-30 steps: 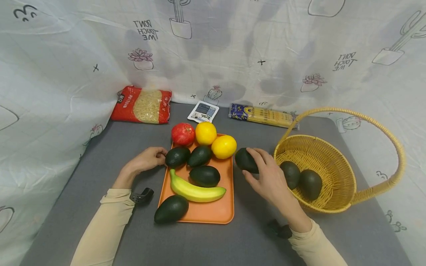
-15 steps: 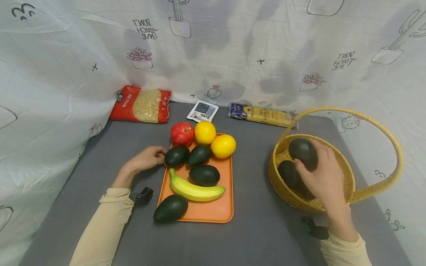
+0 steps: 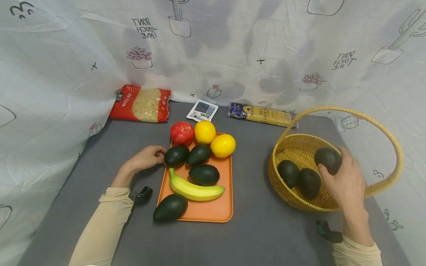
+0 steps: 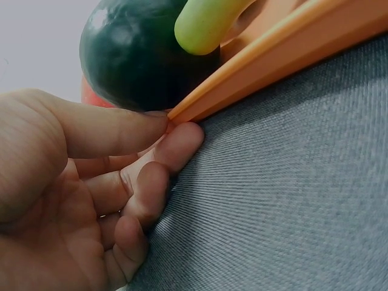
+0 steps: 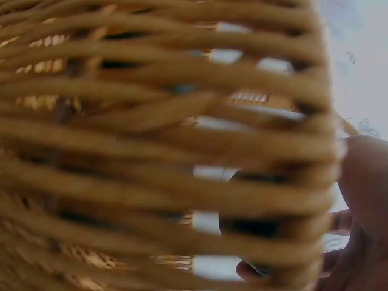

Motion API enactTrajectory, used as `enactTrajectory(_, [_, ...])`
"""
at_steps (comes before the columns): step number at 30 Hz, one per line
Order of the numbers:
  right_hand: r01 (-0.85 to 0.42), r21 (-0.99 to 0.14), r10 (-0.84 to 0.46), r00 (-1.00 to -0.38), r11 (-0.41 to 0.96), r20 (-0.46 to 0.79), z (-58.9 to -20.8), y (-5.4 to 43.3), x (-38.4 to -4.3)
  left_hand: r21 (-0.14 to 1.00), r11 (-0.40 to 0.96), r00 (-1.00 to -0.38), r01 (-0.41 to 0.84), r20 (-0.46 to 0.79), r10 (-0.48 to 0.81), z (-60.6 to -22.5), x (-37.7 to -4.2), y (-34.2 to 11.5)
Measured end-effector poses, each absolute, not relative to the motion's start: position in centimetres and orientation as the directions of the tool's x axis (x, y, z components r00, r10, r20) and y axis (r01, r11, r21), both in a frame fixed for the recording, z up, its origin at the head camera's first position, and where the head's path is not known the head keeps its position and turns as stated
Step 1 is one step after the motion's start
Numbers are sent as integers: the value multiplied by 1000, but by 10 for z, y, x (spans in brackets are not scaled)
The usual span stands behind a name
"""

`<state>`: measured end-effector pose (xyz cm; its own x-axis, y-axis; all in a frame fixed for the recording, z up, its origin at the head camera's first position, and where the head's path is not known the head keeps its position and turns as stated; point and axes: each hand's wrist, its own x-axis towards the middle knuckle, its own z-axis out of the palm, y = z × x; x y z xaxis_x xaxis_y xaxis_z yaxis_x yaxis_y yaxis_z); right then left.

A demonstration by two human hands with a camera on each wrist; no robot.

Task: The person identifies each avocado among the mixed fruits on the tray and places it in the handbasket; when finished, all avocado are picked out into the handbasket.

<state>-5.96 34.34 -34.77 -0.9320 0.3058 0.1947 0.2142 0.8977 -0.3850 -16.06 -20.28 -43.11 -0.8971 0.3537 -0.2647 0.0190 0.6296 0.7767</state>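
Observation:
My left hand pinches the left rim of the orange tray; the left wrist view shows the thumb on the tray edge beside a dark avocado. My right hand holds a dark green avocado inside the right part of the wicker basket. Two other avocados lie at the basket's left side. In the right wrist view the basket's weave covers most of the held avocado.
Several avocados, a banana, a pomegranate and two yellow fruits lie on the tray. Behind stand a red pasta bag, a white packet and a spaghetti pack. The basket's tall handle arches to the right.
My right hand has carried the avocado from beside the tray's right edge rightward into the basket, to its right side. My left hand has stayed at the tray rim.

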Motion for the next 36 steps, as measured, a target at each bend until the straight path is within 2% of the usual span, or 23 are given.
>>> enactTrajectory(15, [269,-276,275,-961,923,-16,-368,365,-66,780,626,-898,8,-270,348,-432,-161,-203])
enactTrajectory(26, [197,-245,191,-980,949,-50,-379,372,-71,775,632,-899,0,-277,339,-436,-161,-203])
enactTrajectory(36, [240,-256,212,-968,936,-134,-382,370,-75,775,632,-899,0,-277,340,-436,-163,-203])
